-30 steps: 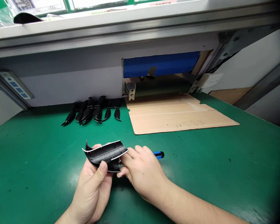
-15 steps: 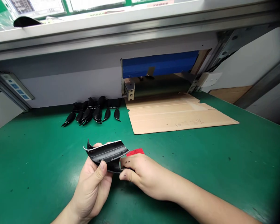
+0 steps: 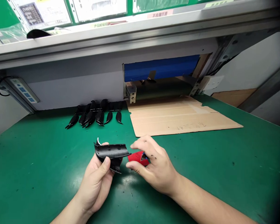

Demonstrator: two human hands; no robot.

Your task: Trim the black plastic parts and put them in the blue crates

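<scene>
My left hand (image 3: 96,182) grips a curved black plastic shell (image 3: 112,151), with the thumb pressed on its near side. The shell is hollow, with a pointed, upturned left end and a lower flap of black plastic. Just right of it, my right hand (image 3: 156,165) is open, its thumb and forefinger spread apart. Between and behind those fingers shows a red object (image 3: 136,157) with blue and metallic parts; its kind is hidden, and it looks to lie on the table. The other right fingers are partly hidden.
A cluster of black curved plastic parts (image 3: 91,115) lies at the back on the green table (image 3: 49,168). Flattened cardboard (image 3: 177,119) reaches into an opening under a blue flap (image 3: 161,68). A metal-edged shelf (image 3: 107,37) hangs above, and a power strip (image 3: 25,90) is at left.
My right hand has come away from the black shell and its fingers have spread. The shell has tilted in my left hand. More of the red object shows. The view has shifted slightly.
</scene>
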